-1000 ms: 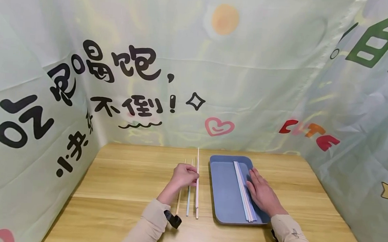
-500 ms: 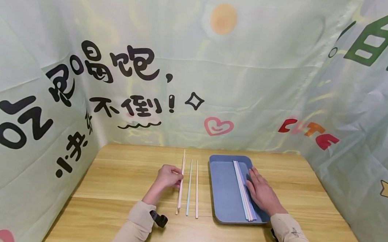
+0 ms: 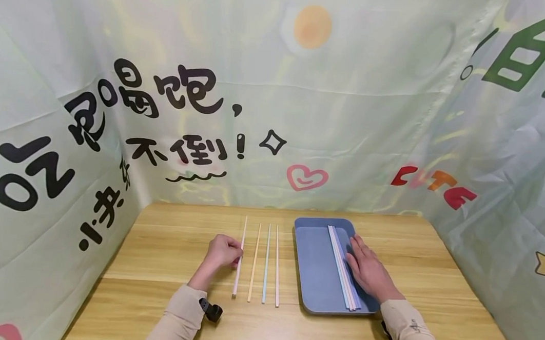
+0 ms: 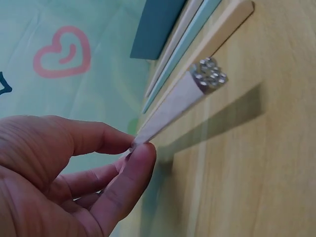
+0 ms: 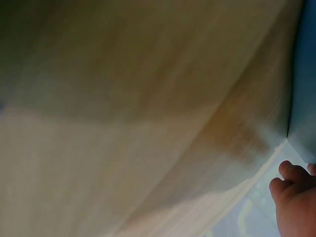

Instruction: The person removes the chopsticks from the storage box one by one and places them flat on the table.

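In the head view my left hand (image 3: 222,252) pinches a pale pinkish chopstick (image 3: 236,283) at the left end of a row. The left wrist view shows thumb and forefinger meeting on its shaft, its silver-capped butt end (image 4: 210,75) raised over a shadow on the wood. To its right lie a yellowish chopstick (image 3: 254,266), a light blue chopstick (image 3: 265,270) and a pink chopstick (image 3: 277,270), roughly parallel. My right hand (image 3: 371,272) rests with extended fingers along the right rim of a blue-grey tray (image 3: 311,264), which holds a bundle of pastel chopsticks (image 3: 341,266).
A wooden table (image 3: 170,267) carries everything. Printed cloth (image 3: 348,133) with lettering and drawings hangs behind it and along both sides. A dark band (image 3: 210,309) circles the left wrist.
My left hand has carried the pinched chopstick leftward, from over the pink chopstick, past the blue and yellowish ones, to their left. My right hand and the tray have stayed in place.
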Demonstrator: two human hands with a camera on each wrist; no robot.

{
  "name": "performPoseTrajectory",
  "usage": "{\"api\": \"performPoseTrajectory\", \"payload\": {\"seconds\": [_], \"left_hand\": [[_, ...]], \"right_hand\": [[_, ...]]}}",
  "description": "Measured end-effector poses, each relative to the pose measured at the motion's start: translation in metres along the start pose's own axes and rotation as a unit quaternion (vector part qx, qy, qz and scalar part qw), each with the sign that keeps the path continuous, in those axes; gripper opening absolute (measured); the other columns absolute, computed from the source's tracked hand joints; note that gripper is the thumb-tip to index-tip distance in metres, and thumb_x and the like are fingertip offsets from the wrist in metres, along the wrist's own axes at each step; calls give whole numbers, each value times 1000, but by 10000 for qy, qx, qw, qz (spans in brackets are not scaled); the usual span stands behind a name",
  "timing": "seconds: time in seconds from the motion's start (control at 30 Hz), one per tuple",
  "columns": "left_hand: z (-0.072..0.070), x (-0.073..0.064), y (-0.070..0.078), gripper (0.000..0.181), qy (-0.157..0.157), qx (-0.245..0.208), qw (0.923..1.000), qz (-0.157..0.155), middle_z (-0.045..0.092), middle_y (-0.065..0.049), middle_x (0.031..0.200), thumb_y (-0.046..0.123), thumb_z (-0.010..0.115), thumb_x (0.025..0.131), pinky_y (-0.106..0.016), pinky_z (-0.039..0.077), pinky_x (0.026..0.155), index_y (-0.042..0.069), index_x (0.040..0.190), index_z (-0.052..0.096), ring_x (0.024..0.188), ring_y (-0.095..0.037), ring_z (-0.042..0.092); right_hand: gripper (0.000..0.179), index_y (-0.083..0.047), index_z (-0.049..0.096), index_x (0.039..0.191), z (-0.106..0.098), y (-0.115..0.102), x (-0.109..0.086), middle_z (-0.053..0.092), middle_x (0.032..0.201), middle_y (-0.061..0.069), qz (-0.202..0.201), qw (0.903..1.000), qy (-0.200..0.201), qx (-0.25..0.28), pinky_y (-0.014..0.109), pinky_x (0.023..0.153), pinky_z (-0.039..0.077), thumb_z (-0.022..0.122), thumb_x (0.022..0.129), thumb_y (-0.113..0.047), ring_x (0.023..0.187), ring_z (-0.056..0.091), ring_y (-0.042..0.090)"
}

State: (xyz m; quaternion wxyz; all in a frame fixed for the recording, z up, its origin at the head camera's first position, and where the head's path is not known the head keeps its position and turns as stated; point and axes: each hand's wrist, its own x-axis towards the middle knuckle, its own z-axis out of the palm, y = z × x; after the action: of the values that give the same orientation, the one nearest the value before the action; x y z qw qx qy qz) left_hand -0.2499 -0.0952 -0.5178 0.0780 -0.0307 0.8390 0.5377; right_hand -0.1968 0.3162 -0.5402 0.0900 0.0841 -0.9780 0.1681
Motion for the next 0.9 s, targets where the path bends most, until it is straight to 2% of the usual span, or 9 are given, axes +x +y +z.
{"api": "performPoseTrajectory", "payload": {"seconds": [0.4, 0.6, 0.9], "left_hand": [[6, -1, -2, 8, 159, 439, 9987, 191, 72, -12, 69, -7, 70, 83, -28, 61, 50, -7, 88, 76, 52, -14, 67], [8, 0, -4, 5, 114, 674, 9973, 261, 72, -10, 67, -7, 72, 83, -29, 60, 50, -7, 86, 75, 50, -13, 67], [10, 0, -2, 5, 114, 650, 9977, 171, 73, -10, 68, -7, 76, 80, -28, 61, 51, -4, 83, 74, 51, -13, 67]], "right_hand": [[59, 9, 37, 158, 0, 0, 1, 31, 168, 30, 14, 10000, -60, 7, 65, 123, 34, 49, 112, -26, 151, 38, 50], [58, 9, 38, 157, 0, 0, 0, 31, 167, 30, 11, 10000, -42, 0, 66, 121, 35, 50, 112, -26, 151, 38, 50], [58, 10, 38, 157, 0, 1, 0, 32, 166, 31, -30, 10000, 21, -1, 66, 121, 36, 50, 112, -25, 150, 39, 50]]}}
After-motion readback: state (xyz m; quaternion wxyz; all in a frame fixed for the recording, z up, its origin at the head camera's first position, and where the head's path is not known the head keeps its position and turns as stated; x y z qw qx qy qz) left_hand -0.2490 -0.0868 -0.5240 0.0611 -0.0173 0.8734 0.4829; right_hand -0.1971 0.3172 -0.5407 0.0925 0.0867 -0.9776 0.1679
